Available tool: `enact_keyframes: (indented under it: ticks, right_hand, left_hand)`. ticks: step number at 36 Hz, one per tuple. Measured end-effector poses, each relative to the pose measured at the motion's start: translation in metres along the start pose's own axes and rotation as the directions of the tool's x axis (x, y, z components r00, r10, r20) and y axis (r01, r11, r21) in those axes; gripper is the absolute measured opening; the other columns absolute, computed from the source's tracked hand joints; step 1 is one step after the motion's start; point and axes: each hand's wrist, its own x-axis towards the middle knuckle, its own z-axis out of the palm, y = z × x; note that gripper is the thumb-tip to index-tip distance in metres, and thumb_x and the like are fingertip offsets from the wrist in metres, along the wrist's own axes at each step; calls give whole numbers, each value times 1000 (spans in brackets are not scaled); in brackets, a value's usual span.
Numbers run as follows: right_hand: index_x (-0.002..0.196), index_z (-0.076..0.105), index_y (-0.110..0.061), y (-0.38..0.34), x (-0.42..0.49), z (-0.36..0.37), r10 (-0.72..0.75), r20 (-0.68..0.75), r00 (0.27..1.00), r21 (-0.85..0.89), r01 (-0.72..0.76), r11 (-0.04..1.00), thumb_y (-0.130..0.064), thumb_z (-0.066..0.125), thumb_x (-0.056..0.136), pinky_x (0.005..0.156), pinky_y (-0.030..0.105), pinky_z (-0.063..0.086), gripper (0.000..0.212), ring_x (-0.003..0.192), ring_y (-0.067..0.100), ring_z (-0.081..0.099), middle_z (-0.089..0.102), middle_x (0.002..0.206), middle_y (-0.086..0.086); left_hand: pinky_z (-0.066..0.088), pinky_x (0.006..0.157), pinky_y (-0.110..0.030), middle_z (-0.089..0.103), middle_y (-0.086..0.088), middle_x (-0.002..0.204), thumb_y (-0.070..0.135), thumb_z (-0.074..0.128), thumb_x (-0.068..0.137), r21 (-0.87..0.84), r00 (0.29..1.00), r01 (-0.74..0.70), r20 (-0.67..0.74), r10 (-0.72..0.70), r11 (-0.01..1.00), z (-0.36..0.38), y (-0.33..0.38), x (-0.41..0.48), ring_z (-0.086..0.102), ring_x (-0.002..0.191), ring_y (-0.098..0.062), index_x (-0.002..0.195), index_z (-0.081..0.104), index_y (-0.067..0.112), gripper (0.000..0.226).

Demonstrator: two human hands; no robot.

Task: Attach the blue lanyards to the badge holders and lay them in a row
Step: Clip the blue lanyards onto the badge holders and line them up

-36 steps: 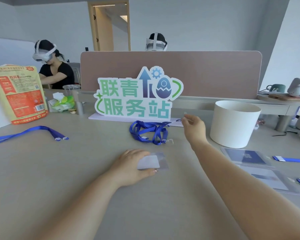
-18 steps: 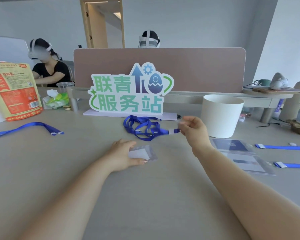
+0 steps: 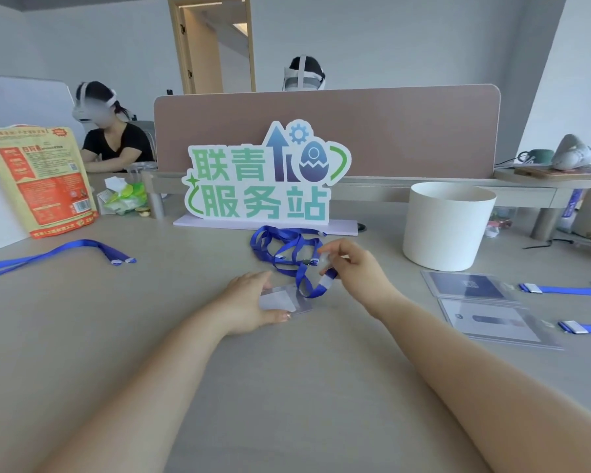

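Both bare forearms extended forward, hands working close together at centre.

We see the left hand (image 3: 253, 303) low and palm-down, fingers (image 3: 253, 279) reaching forward and thumb stretched rightward, pinning a clear badge holder (image 3: 287, 300) flat. The right hand (image 3: 354, 268) sits just beside it, raised slightly higher, wrist bent, thumb and fingertips (image 3: 328, 249) pinched together on the clip end of a blue lanyard (image 3: 287, 250). The hands are near each other but not touching. Both arms are bare, entering from the bottom corners.
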Motion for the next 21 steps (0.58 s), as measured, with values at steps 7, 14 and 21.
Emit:
enact_keyframes:
  ticks: [7,14,21]
  right_hand:
    - [95,62,-19,4,1,-7,33,-27,999,-99,-35,994,-10,35,99,59,17,41,28,69,12,50,54,90,-2]
    - [95,65,-12,10,-3,5,-31,64,997,-192,43,980,-8,53,93,59,4,39,13,65,5,55,61,74,-7]
    - [95,67,-10,14,-7,10,-31,141,989,-332,77,940,2,48,90,80,22,46,23,77,14,59,63,82,1]
  left_hand:
    - [35,107,-36,45,1,137,39,80,71,-82,997,61,54,-56,995,-4,-6,2,43,126,-17,144,29,12,94]
    - [36,107,-37,43,1,137,42,82,67,-102,989,117,107,-106,988,-8,-8,0,42,125,-17,142,32,15,94]
    - [31,111,-34,33,0,139,39,83,67,-163,994,78,94,-64,983,-6,-11,-1,34,132,-16,140,39,26,86]
